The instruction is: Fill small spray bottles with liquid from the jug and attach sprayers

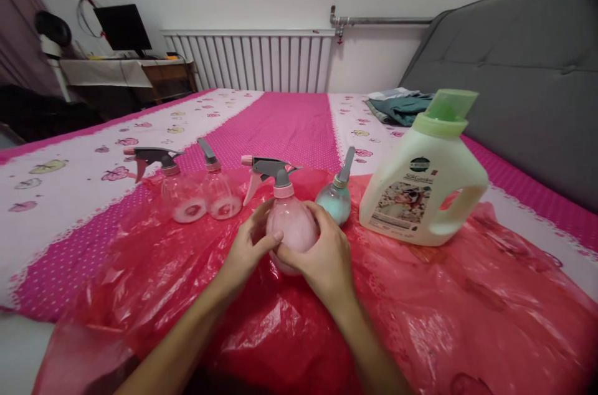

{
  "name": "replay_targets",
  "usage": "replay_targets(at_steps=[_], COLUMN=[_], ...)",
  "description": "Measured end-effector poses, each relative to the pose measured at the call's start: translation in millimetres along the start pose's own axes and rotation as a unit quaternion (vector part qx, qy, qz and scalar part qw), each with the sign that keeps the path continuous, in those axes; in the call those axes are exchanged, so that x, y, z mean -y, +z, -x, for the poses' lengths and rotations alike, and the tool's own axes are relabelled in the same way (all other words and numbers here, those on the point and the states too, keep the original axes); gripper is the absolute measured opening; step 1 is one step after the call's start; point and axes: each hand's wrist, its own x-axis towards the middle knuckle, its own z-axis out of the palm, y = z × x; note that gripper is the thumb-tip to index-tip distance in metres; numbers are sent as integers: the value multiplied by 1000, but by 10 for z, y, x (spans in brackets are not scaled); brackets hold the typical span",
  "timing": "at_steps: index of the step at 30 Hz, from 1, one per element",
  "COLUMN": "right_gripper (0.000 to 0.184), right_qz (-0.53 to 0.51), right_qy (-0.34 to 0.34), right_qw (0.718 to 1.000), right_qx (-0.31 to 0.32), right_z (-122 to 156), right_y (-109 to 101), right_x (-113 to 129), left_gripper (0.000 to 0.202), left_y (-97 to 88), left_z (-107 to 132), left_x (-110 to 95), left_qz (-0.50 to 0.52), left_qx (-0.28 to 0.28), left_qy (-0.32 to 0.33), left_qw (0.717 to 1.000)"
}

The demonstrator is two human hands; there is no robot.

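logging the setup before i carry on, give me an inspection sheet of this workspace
surface: red plastic sheet spread over a pink bedcover
job's things: pink spray bottle, upright
clutter: far-left clear spray bottle, second clear spray bottle, teal spray bottle, white detergent jug, folded clothes
grippers: left hand and right hand both wrapped round the pink spray bottle
cables: nothing seen
surroundings: radiator, grey headboard, monitor on a desk

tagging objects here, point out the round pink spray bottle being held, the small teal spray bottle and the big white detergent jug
round pink spray bottle [294,227], head view, belly
small teal spray bottle [334,202], head view, body
big white detergent jug [402,202], head view, label
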Motion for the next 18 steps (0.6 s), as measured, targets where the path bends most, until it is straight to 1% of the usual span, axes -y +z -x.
replay_targets(at_steps=[2, 4, 7, 9, 11, 13, 14, 16, 18], right_gripper=[78, 78, 76, 78, 81, 82, 80, 72, 67], right_qz=[24, 31, 13, -10, -63, -149, -191, -249, -262], right_qy=[-1, 0, -12, -24, -24, -4, 13, 42, 52], right_qw=[1000, 999, 1000, 999, 994, 978, 966, 949, 948], right_qx=[5, 12, 19, 35, 80, 148, 173, 188, 172], right_z=[7, 14, 20, 15, -1, -24, -37, -62, -80], right_y=[31, 51, 53, 33, -2, -41, -56, -71, -61], right_x=[-11, -13, -18, -43, -86, -132, -152, -181, -197], left_gripper=[73, 72, 70, 69, 68, 64, 62, 59, 60], left_y=[14, 37, 57, 47, 18, -23, -43, -75, -93], left_z=[7, 22, 40, 45, 42, 33, 27, 16, 7], left_x=[-39, -78, -110, -110, -95, -71, -59, -37, -22], left_qz=[-18, -35, -29, -13, 7, 28, 37, 46, 40], left_qx=[2, -10, -35, -34, -30, -30, -28, -21, -15], left_qy=[0, 6, 13, 4, -9, -13, -12, -6, -3], left_qw=[1000, 999, 999, 999, 999, 999, 999, 999, 999])
